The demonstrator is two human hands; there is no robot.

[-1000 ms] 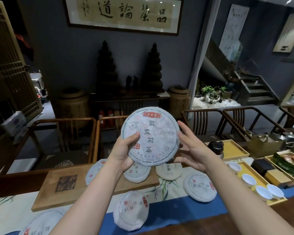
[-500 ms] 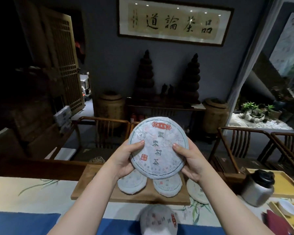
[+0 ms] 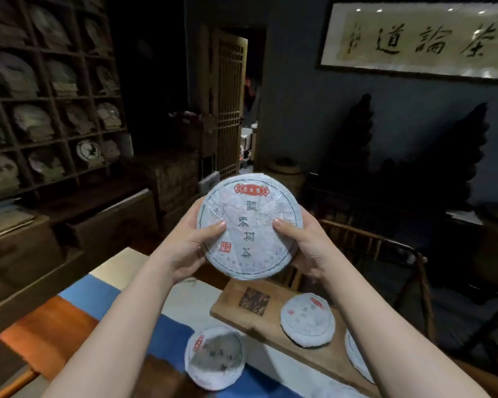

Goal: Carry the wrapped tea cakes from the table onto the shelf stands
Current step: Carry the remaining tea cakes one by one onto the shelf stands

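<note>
I'm swinging left now, and the shelf (image 3: 49, 90) is coming into view where a second ago only chairs showed. My left hand (image 3: 184, 248) and right hand (image 3: 302, 245) are clamping the tea cake (image 3: 249, 225) upright between them, above the table (image 3: 49, 331). Delivery looks next.

Left hand (image 3: 189, 248), right hand (image 3: 305, 247) bare; forearms bare, no sleeves visible.

Tea cake (image 3: 249, 225) wrapper: matt crinkled paper. Board (image 3: 322, 360): smooth wood.
</note>
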